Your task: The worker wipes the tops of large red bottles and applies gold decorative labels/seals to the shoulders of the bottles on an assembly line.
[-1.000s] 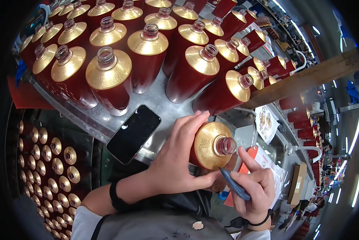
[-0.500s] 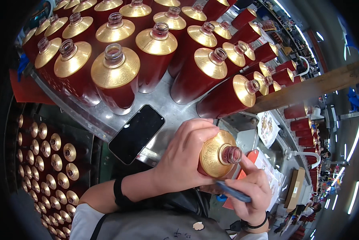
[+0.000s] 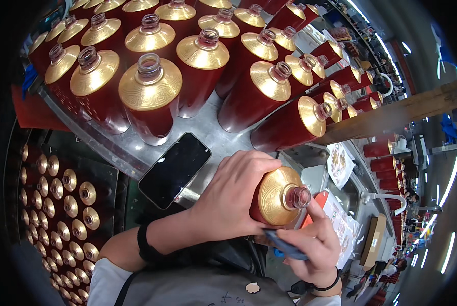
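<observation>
My left hand (image 3: 231, 194) is wrapped around a dark red glass bottle (image 3: 277, 198) with an embossed gold shoulder and a clear threaded neck. The bottle tilts so its open mouth points right. In my right hand (image 3: 317, 247), a flat blue-grey piece (image 3: 285, 245) is pinched between thumb and fingers, against or close beside the lower side of the bottle. I cannot make out what kind of thing it is. My right index finger reaches up near the bottle's neck. The lower body of the bottle is hidden behind my hands.
Rows of similar bottles (image 3: 203, 53) stand on the metal table (image 3: 195, 140). A black phone (image 3: 175, 171) lies at its near edge. More bottles (image 3: 63, 209) fill a lower area at left. A wooden bar (image 3: 391, 113) crosses at right, above papers (image 3: 340, 163) and a white tap (image 3: 386, 197).
The blue-grey piece has moved a little left and down along the bottle with my right hand. My left hand keeps its hold, and the bottle has barely shifted.
</observation>
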### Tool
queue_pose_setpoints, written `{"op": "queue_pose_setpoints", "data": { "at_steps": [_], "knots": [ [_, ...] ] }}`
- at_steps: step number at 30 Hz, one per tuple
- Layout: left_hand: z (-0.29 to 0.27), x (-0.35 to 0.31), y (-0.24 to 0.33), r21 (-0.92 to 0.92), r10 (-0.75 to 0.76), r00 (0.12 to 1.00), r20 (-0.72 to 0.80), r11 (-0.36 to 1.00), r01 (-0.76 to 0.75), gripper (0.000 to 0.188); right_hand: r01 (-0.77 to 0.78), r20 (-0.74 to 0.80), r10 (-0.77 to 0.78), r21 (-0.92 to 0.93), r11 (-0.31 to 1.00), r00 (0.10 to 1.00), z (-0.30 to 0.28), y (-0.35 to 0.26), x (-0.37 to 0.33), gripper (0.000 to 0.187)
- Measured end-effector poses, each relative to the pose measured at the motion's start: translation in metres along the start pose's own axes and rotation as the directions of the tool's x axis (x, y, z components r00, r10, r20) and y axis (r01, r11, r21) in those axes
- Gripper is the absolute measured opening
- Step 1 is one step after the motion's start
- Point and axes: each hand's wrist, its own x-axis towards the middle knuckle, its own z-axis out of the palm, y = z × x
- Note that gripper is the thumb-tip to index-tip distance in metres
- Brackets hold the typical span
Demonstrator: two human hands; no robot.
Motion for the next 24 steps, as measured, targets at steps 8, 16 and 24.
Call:
{"op": "queue_pose_setpoints", "data": {
  "at_steps": [8,16,24],
  "knots": [
    [-0.003,-0.003,0.013,-0.258,-0.107,0.994,0.036,0.960,0.113,0.100,-0.134,-0.239,0.150,0.079,0.988,0.959,0.005,0.006,-0.007,0.029],
    [-0.025,0.008,0.002,-0.145,-0.038,0.968,0.248,0.986,0.076,0.097,-0.263,-0.284,0.311,0.194,0.945,0.907,0.003,0.003,-0.014,0.029],
    [-0.008,0.001,0.005,-0.036,0.004,1.000,0.030,0.999,-0.003,0.090,-0.101,-0.078,0.117,0.192,0.976,0.990,-0.001,0.009,-0.015,0.024]
  ]
}}
